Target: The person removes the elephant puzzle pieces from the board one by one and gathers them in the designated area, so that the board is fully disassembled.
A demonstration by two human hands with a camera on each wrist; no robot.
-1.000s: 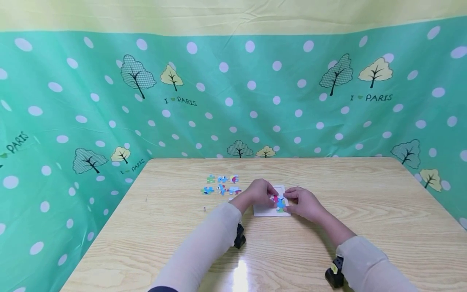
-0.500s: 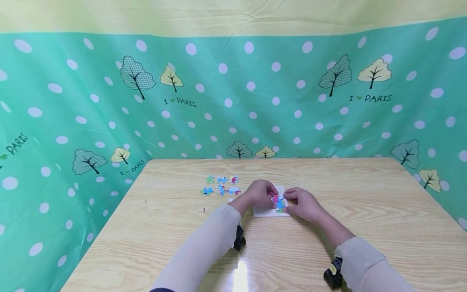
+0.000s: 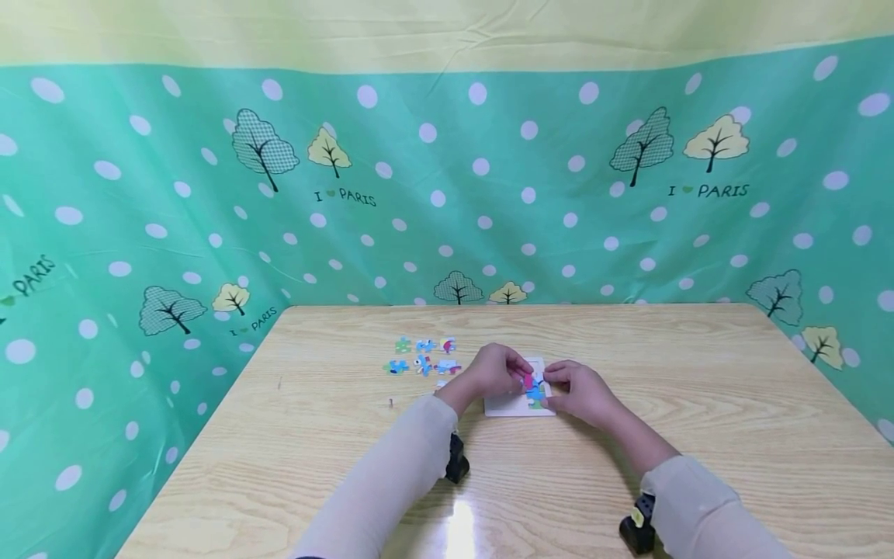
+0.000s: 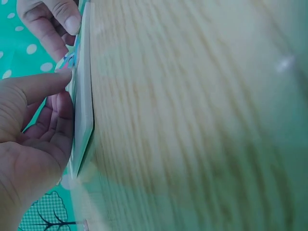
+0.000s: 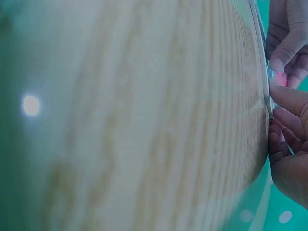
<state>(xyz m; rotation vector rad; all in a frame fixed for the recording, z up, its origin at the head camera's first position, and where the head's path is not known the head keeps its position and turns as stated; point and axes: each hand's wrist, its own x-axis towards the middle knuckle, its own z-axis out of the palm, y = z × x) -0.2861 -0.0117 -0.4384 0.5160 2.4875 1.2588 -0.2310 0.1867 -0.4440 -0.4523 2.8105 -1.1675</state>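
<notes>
A white puzzle tray (image 3: pixel 504 407) lies on the table between the hands. Above its middle, the left hand (image 3: pixel 494 370) pinches a puzzle piece with a pink part (image 3: pixel 528 381); this pink piece (image 5: pixel 280 78) shows between thumb and fingers in the right wrist view. Blue and green puzzle pieces (image 3: pixel 535 399) lie in the tray just below it. At the tray's right side, the right hand (image 3: pixel 585 392) holds the edge, thumb near the green piece and forefinger farther up. In the left wrist view, the left hand (image 4: pixel 38 125) hides much of the tray.
Left of the tray, several loose puzzle pieces (image 3: pixel 423 365) lie in rows, one partly hidden by the left wrist. A tiny object (image 3: pixel 391 403) sits nearer the front. Behind the wooden table (image 3: pixel 698 373) hangs a green dotted curtain (image 3: pixel 391 194).
The pink piece has turned slightly under the left hand's fingers and sits more upright against the blue pieces. The right hand has stayed nearly still.
</notes>
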